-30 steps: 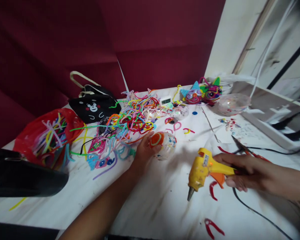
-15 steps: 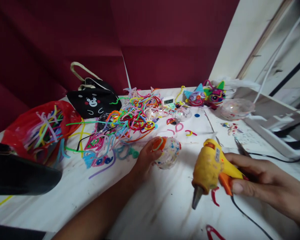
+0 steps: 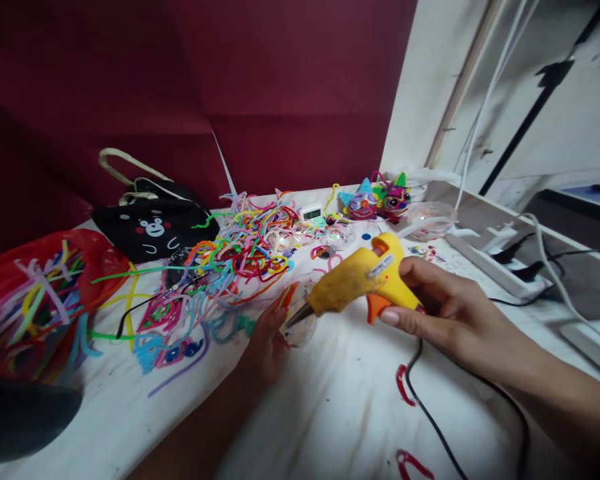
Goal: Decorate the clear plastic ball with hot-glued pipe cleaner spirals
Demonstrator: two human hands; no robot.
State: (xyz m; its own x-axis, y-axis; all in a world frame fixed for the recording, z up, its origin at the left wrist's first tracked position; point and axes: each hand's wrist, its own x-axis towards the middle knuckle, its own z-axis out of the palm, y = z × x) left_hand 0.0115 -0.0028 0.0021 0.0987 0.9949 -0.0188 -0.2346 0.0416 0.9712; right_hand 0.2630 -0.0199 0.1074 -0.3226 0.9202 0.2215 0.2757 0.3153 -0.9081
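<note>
My left hand (image 3: pixel 267 343) holds a clear ball (image 3: pixel 306 332) with coloured specks and an orange piece (image 3: pixel 289 294) on its side. In my right hand (image 3: pixel 443 310) is a yellow glue gun (image 3: pixel 353 277), with the thumb by its orange trigger. The gun's metal nozzle points down and left and overlaps the ball; whether it touches cannot be made out. Part of the ball is hidden behind the gun. Red bent pipe cleaners (image 3: pixel 405 385) lie on the white table (image 3: pixel 330 427) below the gun's black cord.
A tangle of pipe cleaners (image 3: pixel 253 243) spreads behind my left hand. Farther left are a red bag (image 3: pixel 107 263) of pipe cleaners and a black bag (image 3: pixel 170 230). Two decorated balls (image 3: pixel 363 203) stand at the back. A power strip (image 3: pixel 505 270) is at the right.
The glue gun has moved left and tilted, so its nozzle is now over the ball. The view has shifted right, and my left hand still holds the ball.
</note>
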